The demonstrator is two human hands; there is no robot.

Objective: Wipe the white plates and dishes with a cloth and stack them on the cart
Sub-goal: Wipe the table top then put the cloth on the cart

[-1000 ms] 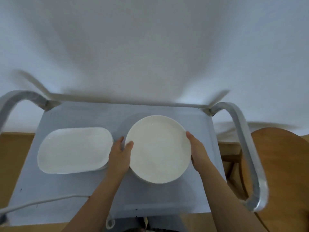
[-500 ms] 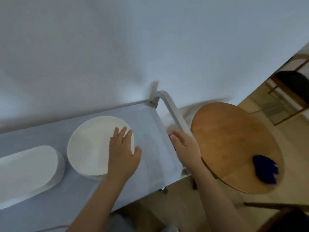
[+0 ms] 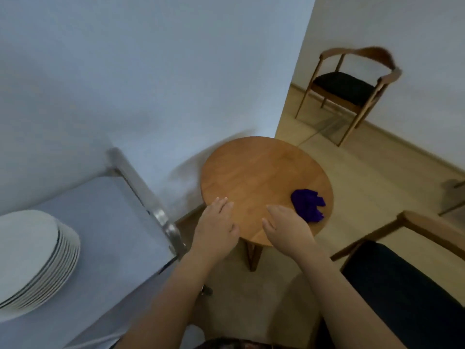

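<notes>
Beside the cart point(image 3: 105, 222), a round wooden counter point(image 3: 261, 177) is seen, with a purple cloth point(image 3: 308, 204) lying on it. White plates point(image 3: 37, 260) are stacked on the cart. Left hand point(image 3: 216, 227) and right hand point(image 3: 286, 230) are held flat-fingered over the counter, nothing grasped.

Hands point(image 3: 251, 230) over round table point(image 3: 251, 172)

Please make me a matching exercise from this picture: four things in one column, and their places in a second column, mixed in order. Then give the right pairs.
Things
1. crumpled purple cloth
2. stack of round white plates
3. wooden armchair with black seat
4. left hand

Places
A. on the grey cart
B. by the far wall
C. on the round wooden table, right side
D. over the table's near left edge

Pairs: 1-C, 2-A, 3-B, 4-D
</notes>
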